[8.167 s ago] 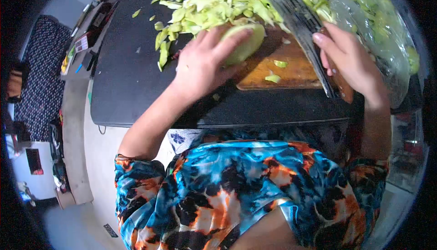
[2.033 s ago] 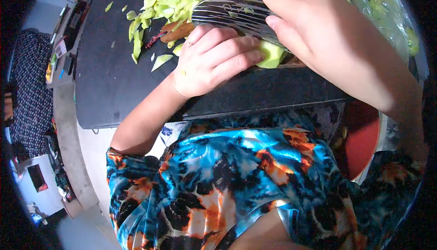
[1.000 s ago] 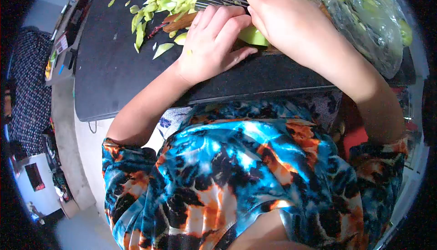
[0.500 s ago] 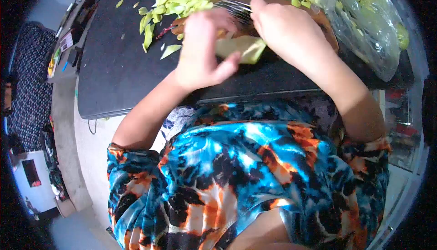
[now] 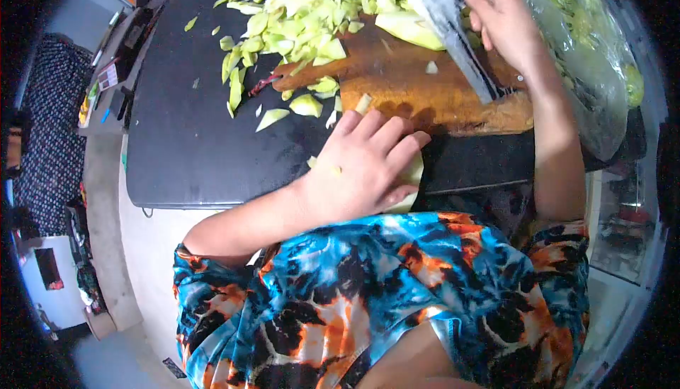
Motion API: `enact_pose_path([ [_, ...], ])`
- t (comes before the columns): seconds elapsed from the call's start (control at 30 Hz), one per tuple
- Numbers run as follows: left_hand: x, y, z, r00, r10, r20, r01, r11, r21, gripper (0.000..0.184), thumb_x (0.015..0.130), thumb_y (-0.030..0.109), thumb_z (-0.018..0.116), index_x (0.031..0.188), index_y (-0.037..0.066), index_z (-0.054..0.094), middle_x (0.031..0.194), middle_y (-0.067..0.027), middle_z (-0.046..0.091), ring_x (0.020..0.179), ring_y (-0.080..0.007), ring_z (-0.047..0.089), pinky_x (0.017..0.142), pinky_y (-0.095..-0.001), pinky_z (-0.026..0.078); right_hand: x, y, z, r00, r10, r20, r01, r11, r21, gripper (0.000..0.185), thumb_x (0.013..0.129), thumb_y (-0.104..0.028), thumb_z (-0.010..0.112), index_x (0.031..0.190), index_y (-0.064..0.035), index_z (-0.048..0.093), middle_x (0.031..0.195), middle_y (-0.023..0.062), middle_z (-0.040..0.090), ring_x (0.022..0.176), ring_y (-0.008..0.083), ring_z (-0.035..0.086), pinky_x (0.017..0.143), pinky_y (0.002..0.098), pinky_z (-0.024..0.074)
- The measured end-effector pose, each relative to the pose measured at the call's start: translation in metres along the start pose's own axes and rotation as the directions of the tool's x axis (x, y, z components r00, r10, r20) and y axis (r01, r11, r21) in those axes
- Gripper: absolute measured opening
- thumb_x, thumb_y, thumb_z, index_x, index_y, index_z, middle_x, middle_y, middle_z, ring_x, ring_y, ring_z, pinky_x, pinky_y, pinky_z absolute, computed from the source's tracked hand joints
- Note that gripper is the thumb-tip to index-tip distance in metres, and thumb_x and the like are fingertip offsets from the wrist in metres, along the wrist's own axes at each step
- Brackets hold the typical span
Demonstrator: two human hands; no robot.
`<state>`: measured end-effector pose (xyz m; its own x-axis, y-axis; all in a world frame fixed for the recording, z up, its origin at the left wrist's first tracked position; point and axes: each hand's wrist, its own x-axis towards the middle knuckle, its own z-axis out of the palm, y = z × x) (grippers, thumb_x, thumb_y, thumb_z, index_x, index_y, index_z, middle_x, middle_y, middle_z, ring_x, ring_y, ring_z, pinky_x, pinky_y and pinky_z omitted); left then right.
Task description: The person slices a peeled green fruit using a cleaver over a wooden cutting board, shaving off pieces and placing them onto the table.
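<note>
Right grip [image 5: 506,24] is clamped on a broad-bladed knife [image 5: 453,31]; the fingers hide the hold itself. Blade stands tilted above the right part of a brown cutting board [image 5: 453,102], its lower end near the board's right-hand side. Left grip [image 5: 365,166], back of hand uppermost, is closed on a pale green vegetable piece [image 5: 412,180] at the near edge of the black surface [image 5: 205,155], just short of the wearer's patterned shirt [image 5: 382,268]. Most of this piece is covered by the palm and fingers; it shows below the fingertips and beside the thumb. One small scrap [image 5: 336,171] sticks to the back of that hand. Board lies set back from the surface's near edge, its handle pointing toward the left edge and ending in a red cord [image 5: 262,86]. On its far part rests a longer green chunk [image 5: 409,29], close to the blade. Heap of cut slices [image 5: 301,17] spreads from the board toward the far edge; a few loose slices [image 5: 306,105] lie left of the board. Clear plastic bag [image 5: 595,63] with green contents sits along the right edge, beside the right forearm.
</note>
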<state>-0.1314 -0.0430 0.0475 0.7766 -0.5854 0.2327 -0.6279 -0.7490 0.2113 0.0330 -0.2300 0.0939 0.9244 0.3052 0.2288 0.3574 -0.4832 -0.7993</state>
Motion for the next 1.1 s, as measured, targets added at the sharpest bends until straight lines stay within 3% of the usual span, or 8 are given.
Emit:
enact_pose_path([
  [0.2,-0.003,0.01,-0.004,0.995,-0.094,0.012,0.094,0.995,0.032,0.067,0.061,0.045,0.07,0.112,0.007,0.05,0.091,-0.0088,0.05,0.086,-0.0263,0.054,0.072,-0.0383,0.046,0.013,-0.004,-0.023,0.959,0.083,-0.271,0.106,0.782,0.614,0.018,0.092,-0.026,0.049,0.083,-0.0107,0.052,0.057,-0.0014,0.048,0.047,0.0091,0.047,0.044,0.0222,0.0381],
  [0.33,-0.017,0.007,0.0,0.98,-0.19,0.057,0.194,0.978,-0.077,0.062,0.064,0.042,0.073,0.108,0.006,0.048,0.093,-0.0111,0.05,0.08,-0.0305,0.058,0.068,-0.0392,0.05,0.034,0.028,-0.028,0.987,0.1,-0.127,0.087,0.333,0.939,0.028,0.092,-0.03,0.048,0.069,-0.0132,0.048,0.056,-0.0009,0.047,0.05,0.0126,0.049,0.049,0.0276,0.0422],
  [0.47,-0.018,0.009,0.005,0.963,-0.256,0.086,0.267,0.853,-0.449,0.051,0.067,0.02,0.078,0.106,0.006,0.048,0.093,-0.0126,0.055,0.082,-0.0307,0.062,0.073,-0.0368,0.051,0.043,0.015,-0.02,1.0,-0.007,0.001,0.0,0.183,0.983,0.027,0.091,-0.031,0.051,0.071,-0.0127,0.05,0.059,-0.0013,0.05,0.052,0.012,0.05,0.05,0.026,0.0438],
  [0.63,0.012,-0.024,-0.003,0.934,-0.35,-0.076,0.232,0.753,-0.615,0.042,0.068,0.009,0.075,0.103,0.004,0.052,0.091,-0.0058,0.062,0.083,-0.016,0.062,0.076,-0.0299,0.049,0.032,-0.014,-0.005,0.992,0.123,-0.015,-0.022,0.299,0.954,0.027,0.089,-0.029,0.055,0.072,-0.0076,0.055,0.063,0.0027,0.057,0.054,0.0133,0.056,0.046,0.0233,0.046],
  [0.7,0.028,-0.053,-0.014,0.841,-0.529,0.116,0.417,0.495,-0.762,0.038,0.074,0.016,0.072,0.104,0.001,0.055,0.086,-0.004,0.063,0.078,-0.0132,0.061,0.073,-0.0274,0.049,0.027,0.005,-0.007,0.995,0.019,0.099,-0.1,0.291,0.952,0.027,0.088,-0.029,0.057,0.072,-0.0076,0.054,0.063,0.0032,0.058,0.054,0.0131,0.057,0.046,0.0228,0.0459],
  [0.73,0.035,-0.064,-0.02,0.835,-0.541,0.098,0.35,0.385,-0.854,0.036,0.078,0.02,0.068,0.105,0.0,0.056,0.084,-0.0039,0.064,0.077,-0.0127,0.061,0.071,-0.0266,0.049,0.024,0.009,-0.009,0.991,0.063,0.119,-0.133,0.321,0.938,0.019,0.09,-0.017,0.052,0.101,-0.0009,0.055,0.068,0.0033,0.054,0.053,0.0111,0.052,0.048,0.0209,0.044],
  [0.83,0.052,-0.093,-0.02,0.827,-0.562,-0.009,-0.007,0.005,-1.0,0.029,0.085,0.02,0.061,0.105,0.0,0.057,0.093,-0.0055,0.064,0.082,-0.0136,0.062,0.069,-0.0275,0.051,0.014,0.002,0.003,1.0,-0.016,0.006,0.004,0.55,0.835,0.022,0.092,-0.025,0.049,0.096,-0.0041,0.051,0.06,0.0017,0.05,0.044,0.0093,0.046,0.042,0.0225,0.0376],
  [1.1,0.038,-0.097,-0.016,0.674,-0.704,-0.225,-0.14,0.177,-0.974,0.029,0.086,0.023,0.058,0.108,0.003,0.054,0.09,-0.0045,0.06,0.074,-0.0124,0.058,0.061,-0.0247,0.046,-0.034,-0.034,0.059,0.971,-0.23,0.058,0.133,0.731,0.669,0.018,0.094,-0.015,0.046,0.105,-0.0016,0.05,0.066,0.0038,0.055,0.051,0.0101,0.053,0.048,0.023,0.0434],
])
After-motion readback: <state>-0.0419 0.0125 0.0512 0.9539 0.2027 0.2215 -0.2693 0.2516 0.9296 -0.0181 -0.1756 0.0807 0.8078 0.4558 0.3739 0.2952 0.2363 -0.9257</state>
